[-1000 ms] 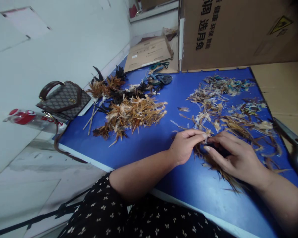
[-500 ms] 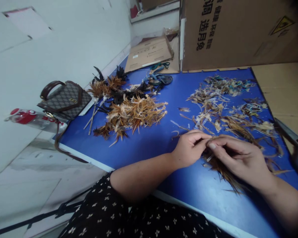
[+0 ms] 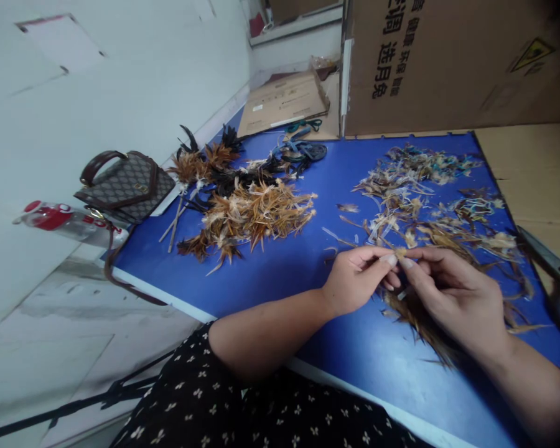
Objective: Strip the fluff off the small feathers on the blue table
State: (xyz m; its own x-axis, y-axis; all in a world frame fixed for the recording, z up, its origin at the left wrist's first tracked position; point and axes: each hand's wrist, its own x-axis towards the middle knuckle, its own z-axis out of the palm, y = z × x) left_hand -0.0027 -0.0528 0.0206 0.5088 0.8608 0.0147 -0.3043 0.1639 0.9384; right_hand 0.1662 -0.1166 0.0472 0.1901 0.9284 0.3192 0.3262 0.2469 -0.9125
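Observation:
My left hand (image 3: pixel 354 280) and my right hand (image 3: pixel 452 292) meet over the blue table (image 3: pixel 308 261), fingertips pinched together on a small bundle of brown feathers (image 3: pixel 417 317) that trails down under my right palm. Loose feather scraps and pale quill trimmings (image 3: pixel 415 193) lie scattered just beyond my hands. A pile of orange-brown feathers (image 3: pixel 252 214) sits to the left, with darker feather bunches on sticks (image 3: pixel 200 165) behind it.
Scissors (image 3: pixel 553 280) lie at the right edge. A patterned handbag (image 3: pixel 121 186) and a bottle with red label (image 3: pixel 65 221) rest at the table's left end. A large cardboard box (image 3: pixel 452 62) stands at the back, a flat carton (image 3: pixel 284 99) and blue-green cords (image 3: pixel 303 149) near it.
My hands have stayed over the feather bundle; the fingertips shifted slightly, working the bundle's top end. The view moved a little to the right.

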